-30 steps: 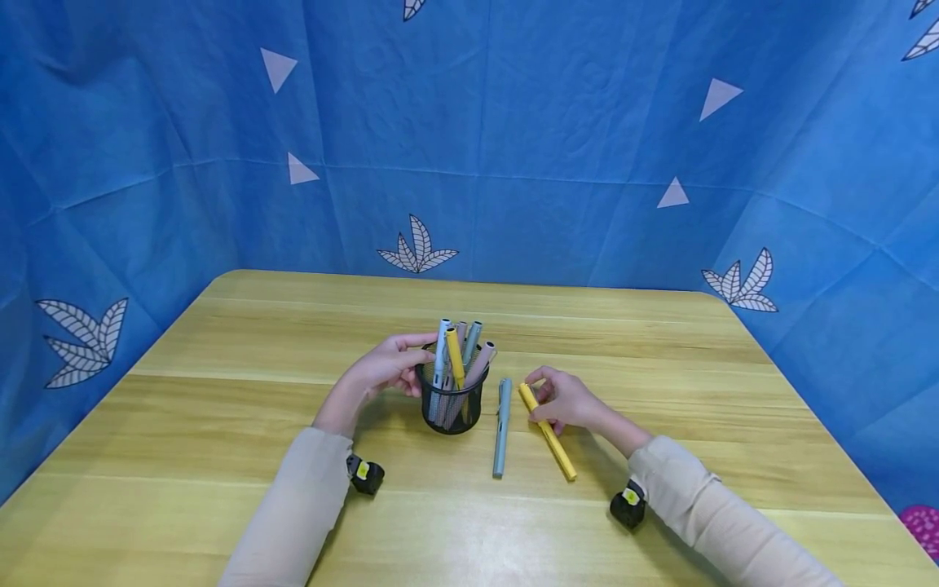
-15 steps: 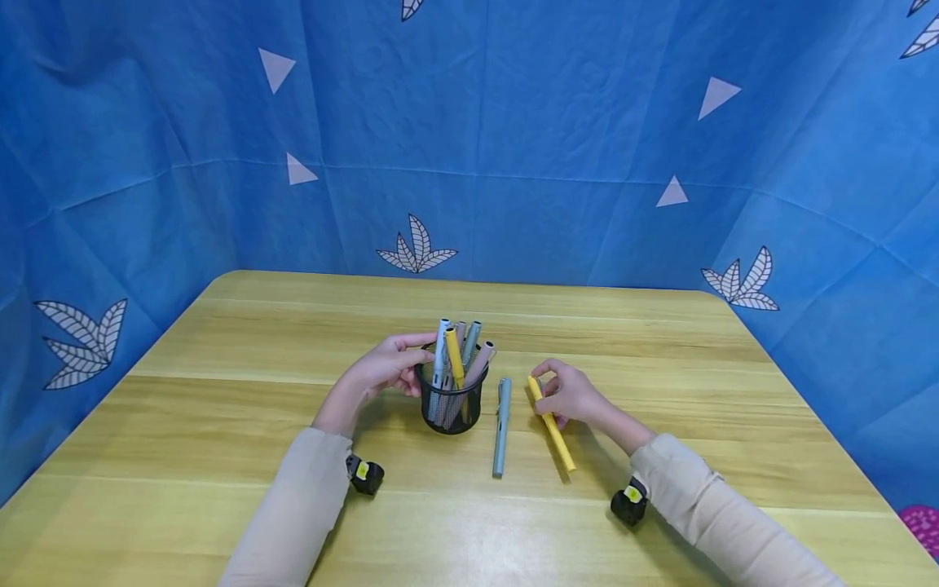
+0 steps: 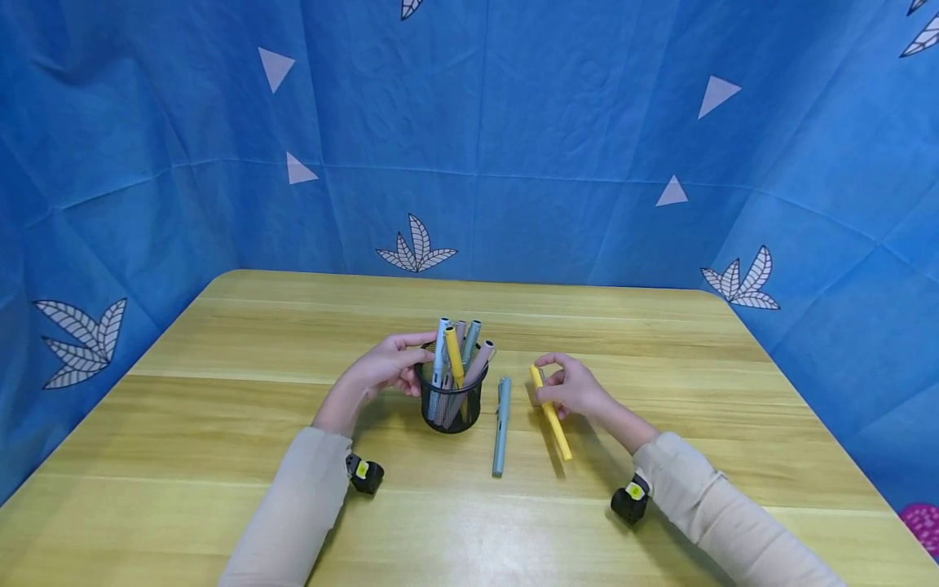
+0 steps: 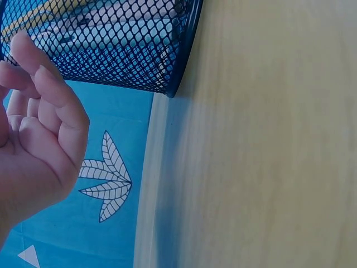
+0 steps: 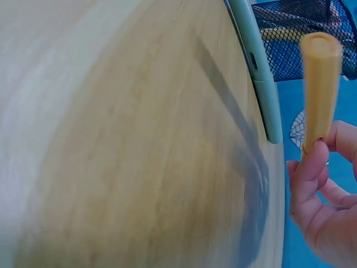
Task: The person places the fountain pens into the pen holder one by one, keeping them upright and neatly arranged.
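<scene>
A black mesh pen holder [image 3: 452,412] stands on the table with several pens in it, among them a yellow one [image 3: 455,359], a pale blue one [image 3: 440,350] and a mauve one [image 3: 481,363]. My left hand [image 3: 389,364] grips the holder's rim from the left, thumb at the near side. In the right wrist view a loose yellow pen [image 5: 321,89] points up at the camera, pinched by my right hand [image 5: 329,201]. Its shadow falls apart from it, so it is off the table. A grey-green pen [image 3: 502,428] lies between the holder and my right hand [image 3: 575,387].
The wooden table [image 3: 293,318] has rounded far corners. A blue patterned cloth [image 3: 557,122] hangs behind it and along both sides. Each wrist carries a small black camera, the left one [image 3: 365,475] and the right one [image 3: 628,500] both close above the tabletop.
My right hand has raised the yellow pen off the table and shifted it slightly away from me and to the right. My left hand and the pen holder have stayed in place.
</scene>
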